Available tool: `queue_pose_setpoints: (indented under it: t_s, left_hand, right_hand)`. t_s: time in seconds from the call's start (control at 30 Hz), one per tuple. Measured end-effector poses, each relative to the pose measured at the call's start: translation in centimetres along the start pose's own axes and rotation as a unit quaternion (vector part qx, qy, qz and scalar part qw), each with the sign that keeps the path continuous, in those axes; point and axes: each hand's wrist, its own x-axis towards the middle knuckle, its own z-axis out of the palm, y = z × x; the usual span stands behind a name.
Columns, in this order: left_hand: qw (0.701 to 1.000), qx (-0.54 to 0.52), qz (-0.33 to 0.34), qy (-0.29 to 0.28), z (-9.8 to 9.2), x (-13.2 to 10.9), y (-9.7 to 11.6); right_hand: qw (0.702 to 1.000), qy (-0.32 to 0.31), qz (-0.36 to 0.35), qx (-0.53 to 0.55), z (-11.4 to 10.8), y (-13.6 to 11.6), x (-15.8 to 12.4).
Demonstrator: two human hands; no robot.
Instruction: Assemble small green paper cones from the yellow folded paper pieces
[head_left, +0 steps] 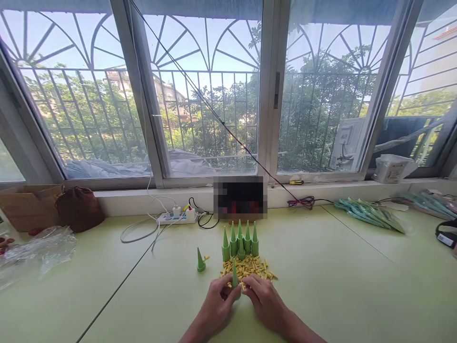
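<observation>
My left hand (217,302) is closed around the base of an upright green cone (234,275) at the near edge of a pile of small yellow pieces (250,267). My right hand (266,300) pinches one yellow piece (243,286) right beside that cone. Behind the pile stands a tight cluster of several green cones (240,242). One more green cone (200,261) stands alone to the left with a yellow piece at its base.
A power strip (176,217) with white cables lies by the window sill. Clear plastic bags (35,252), a brown pouch (78,207) and a cardboard box (24,205) sit far left. Teal packets (371,214) lie at the right.
</observation>
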Motion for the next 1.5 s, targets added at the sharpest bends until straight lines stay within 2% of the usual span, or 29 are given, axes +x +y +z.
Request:
queue_pose_setpoints:
  t_s: [0.47, 1.13, 1.5]
  left_hand:
    - [0.999, 0.032, 0.016, 0.007, -0.1, -0.1, 1.2]
    - [0.997, 0.076, 0.021, 0.008, 0.0, -0.2, 0.7]
    - [0.984, 0.168, 0.057, -0.021, 0.2, -0.6, 0.8]
  right_hand:
    - [1.0, -0.013, 0.014, -0.001, 0.3, 0.4, -0.2]
    - [0.999, -0.021, 0.026, 0.006, 0.4, 0.5, -0.3]
    - [0.998, -0.034, 0.04, -0.032, 0.4, 0.6, -0.3]
